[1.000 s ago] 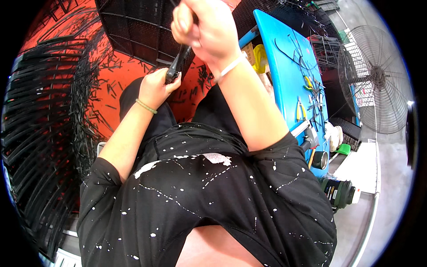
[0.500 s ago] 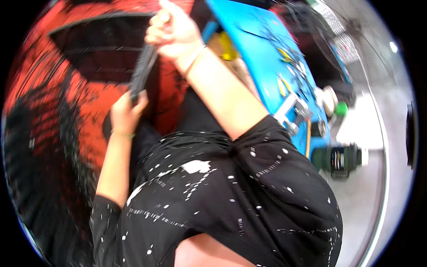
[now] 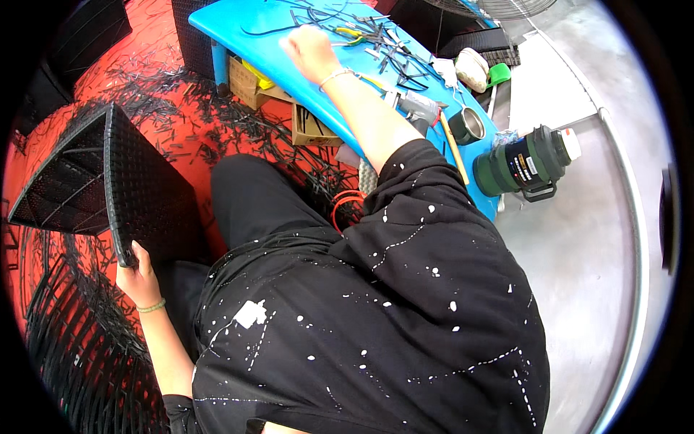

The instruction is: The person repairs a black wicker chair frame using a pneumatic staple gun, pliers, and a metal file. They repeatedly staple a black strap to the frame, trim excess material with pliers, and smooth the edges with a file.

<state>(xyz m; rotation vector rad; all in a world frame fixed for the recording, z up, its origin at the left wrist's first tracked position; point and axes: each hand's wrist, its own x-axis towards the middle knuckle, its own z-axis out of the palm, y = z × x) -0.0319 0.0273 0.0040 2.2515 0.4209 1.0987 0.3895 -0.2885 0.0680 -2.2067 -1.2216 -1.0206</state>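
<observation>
My left hand [image 3: 141, 278] is closed on the near lower corner of a black woven rattan furniture piece [image 3: 148, 184], thumb over its edge. The piece stands tilted on the floor beside my left leg, its hollow framed side facing left. My right hand [image 3: 311, 54] is raised over the blue table [image 3: 238, 22], fingers curled in a fist; whatever they hold, if anything, is hidden. Closest to it on the tabletop lie yellow-handled pliers [image 3: 350, 34] and loose black strips [image 3: 405, 54].
A wooden-handled tool [image 3: 454, 152], a metal cup [image 3: 468, 124] and a green flask [image 3: 524, 165] are toward the table's near end. Cardboard boxes [image 3: 314, 130] sit beneath it. Black scraps [image 3: 152, 98] litter the red floor; black curved strands [image 3: 79, 340] stand at lower left.
My right hand has moved from beside the woven piece to above the blue table. My left hand keeps its hold, now lower and farther left, and the piece is turned differently.
</observation>
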